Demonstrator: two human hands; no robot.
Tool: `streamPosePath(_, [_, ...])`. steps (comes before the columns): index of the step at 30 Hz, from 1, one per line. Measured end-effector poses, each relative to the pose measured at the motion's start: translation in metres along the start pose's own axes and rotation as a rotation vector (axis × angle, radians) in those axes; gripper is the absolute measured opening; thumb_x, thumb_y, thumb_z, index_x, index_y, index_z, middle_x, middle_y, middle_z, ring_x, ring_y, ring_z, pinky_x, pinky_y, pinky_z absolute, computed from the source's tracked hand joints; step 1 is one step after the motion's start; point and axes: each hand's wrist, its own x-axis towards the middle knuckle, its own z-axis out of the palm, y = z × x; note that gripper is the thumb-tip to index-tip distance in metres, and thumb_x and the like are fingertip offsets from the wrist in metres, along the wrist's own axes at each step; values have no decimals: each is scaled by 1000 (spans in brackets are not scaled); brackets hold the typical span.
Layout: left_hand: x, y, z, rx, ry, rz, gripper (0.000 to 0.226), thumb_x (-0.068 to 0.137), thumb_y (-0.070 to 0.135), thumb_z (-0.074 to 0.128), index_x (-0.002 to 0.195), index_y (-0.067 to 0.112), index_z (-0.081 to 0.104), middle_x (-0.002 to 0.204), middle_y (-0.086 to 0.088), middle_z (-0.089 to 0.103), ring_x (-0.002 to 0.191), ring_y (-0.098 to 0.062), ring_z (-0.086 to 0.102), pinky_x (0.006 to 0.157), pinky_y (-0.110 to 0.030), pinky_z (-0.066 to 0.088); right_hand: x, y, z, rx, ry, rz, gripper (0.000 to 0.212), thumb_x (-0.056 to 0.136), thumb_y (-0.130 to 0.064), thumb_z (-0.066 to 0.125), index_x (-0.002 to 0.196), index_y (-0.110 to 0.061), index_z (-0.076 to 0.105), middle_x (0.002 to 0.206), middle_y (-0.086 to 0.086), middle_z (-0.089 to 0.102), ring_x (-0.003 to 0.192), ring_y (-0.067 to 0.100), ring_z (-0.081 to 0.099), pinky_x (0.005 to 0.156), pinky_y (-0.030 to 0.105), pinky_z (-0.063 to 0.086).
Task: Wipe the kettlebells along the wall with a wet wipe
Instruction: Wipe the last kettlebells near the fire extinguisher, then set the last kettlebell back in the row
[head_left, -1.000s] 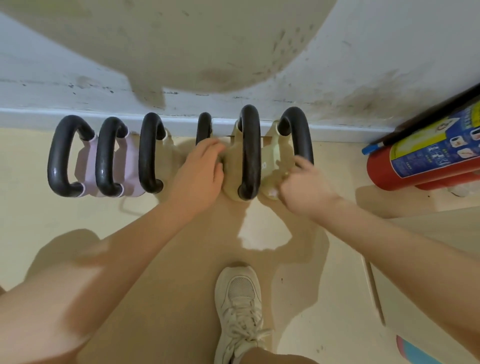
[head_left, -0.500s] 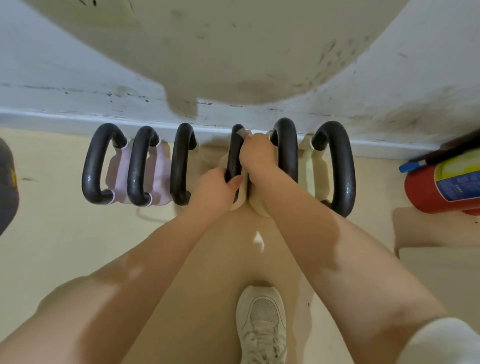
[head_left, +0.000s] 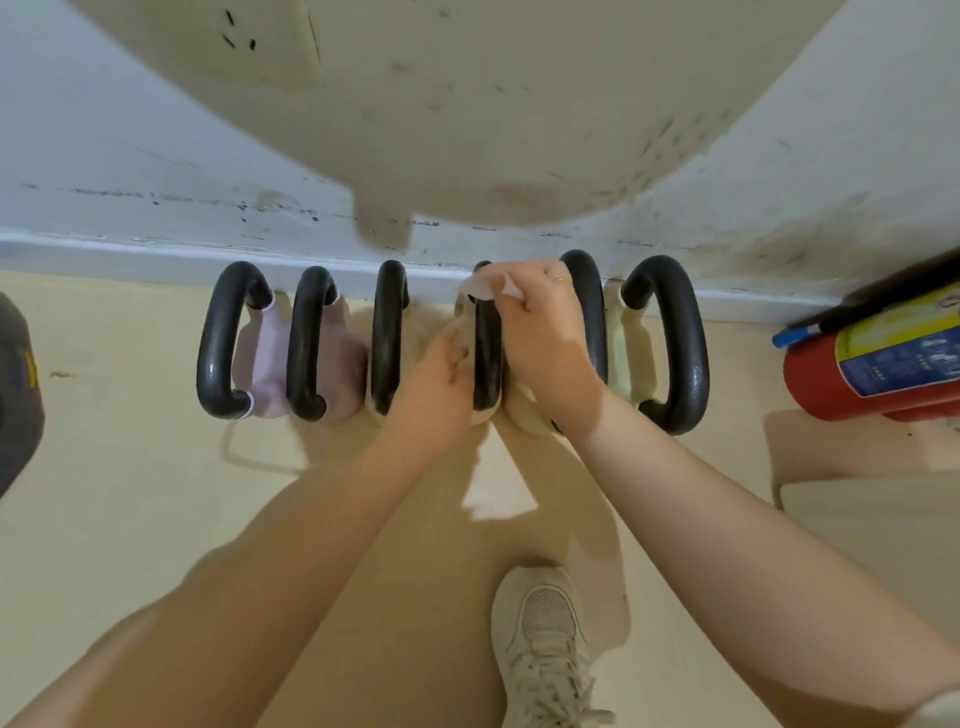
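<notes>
Steadying the fourth bell w/ the left hand (head_left: 441, 379), fingers curled against its cream body beside the handle (head_left: 487, 358); whether they truly grip, can't tell. Right hand (head_left: 540, 332) pinches the wipe (head_left: 491, 288) round the handle's far end, near the wall (head_left: 156, 156). Risks, as I judge: thin wet wipe may bunch or tear on the pebbled black coating; hard rubbing could tip the bell into its neighbours, packed close. Six bells (head_left: 223, 340) in a row on the floor: smooth rounded bodies, pink at left, cream at right, thick looped handles.

Soft indoor light, shadow-heavy view.
Your own large shadow darkens the wall (head_left: 779, 156) and floor (head_left: 104, 519); fisheye bends the edges, and slight blur softens detail.
</notes>
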Motion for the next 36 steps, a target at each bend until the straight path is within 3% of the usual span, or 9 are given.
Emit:
streamPosePath(3, [-13, -1, -33, -162, 114, 10, 35, 96, 20, 40, 129, 17, 47, 88, 4, 59, 74, -5, 54, 67, -20, 44, -15, -21, 22, 190, -40, 112, 29, 91, -5, 48, 115, -20, 52, 78, -6, 60, 72, 12, 59, 71, 26, 51])
streamPosePath(8, [-23, 2, -77, -204, 139, 37, 7, 91, 23, 49, 94, 22, 55, 71, -3, 65, 75, -25, 66, 79, -51, 55, -41, -53, 61, 149, -10, 122, 21, 84, -11, 54, 64, -11, 50, 61, 9, 55, 52, 27, 55, 48, 41, 50])
streamPosePath(12, [-29, -6, -98, -180, 89, -5, 11, 84, 20, 51, 75, 25, 55, 70, -4, 69, 74, -22, 68, 83, -44, 55, -60, -66, 74, 196, -22, 75, 45, 87, -23, 48, 60, 13, 53, 58, 27, 55, 54, 30, 53, 59, 44, 50])
streamPosePath(15, [-38, -9, -112, -356, 3, -46, 23, 85, 1, 51, 70, 17, 56, 57, 3, 61, 59, -11, 60, 64, -27, 51, -79, -74, 74, 206, 36, 143, 32, 91, -17, 46, 73, -3, 68, 90, 12, 61, 79, 9, 56, 77, 19, 45])
streamPosePath(17, [-44, 3, -117, -559, -110, -98, 19, 88, -2, 49, 80, 11, 61, 74, -7, 65, 72, -16, 63, 61, -22, 52, -90, -79, 71, 113, 98, 154, 24, 89, -7, 49, 90, -13, 72, 98, -1, 51, 86, 1, 51, 77, 10, 41])
streamPosePath(20, [-55, 26, -122, -922, -248, -235, 14, 91, 0, 44, 91, 2, 58, 94, -13, 67, 87, -19, 66, 82, -26, 56, -103, -86, 61, -157, 264, 72, 28, 86, -5, 51, 95, -19, 74, 86, -11, 42, 92, 16, 53, 83, 26, 45])
streamPosePath(29, [-70, 29, -96, -570, -293, -173, 23, 89, 12, 58, 111, 16, 52, 122, -15, 60, 94, -19, 67, 78, -25, 55, -131, -67, 11, -207, 150, -153, 21, 87, -7, 57, 107, -15, 60, 84, 5, 58, 67, 18, 58, 65, 29, 50])
streamPosePath(33, [-81, 43, -47, -538, -370, -145, 14, 90, 8, 55, 103, 7, 58, 113, -16, 66, 85, -17, 69, 73, -18, 55, -139, -30, -28, -116, 200, -96, 9, 87, -11, 61, 95, -13, 65, 91, 5, 59, 71, 13, 56, 68, 28, 51])
streamPosePath(36, [-89, 55, -12, -483, -393, -108, 19, 89, 3, 53, 103, -2, 65, 98, -32, 67, 83, -38, 64, 66, -8, 52, -142, -7, -63, 10, 227, 12, 10, 84, -6, 63, 82, -15, 62, 84, 0, 57, 64, 11, 50, 64, 23, 47])
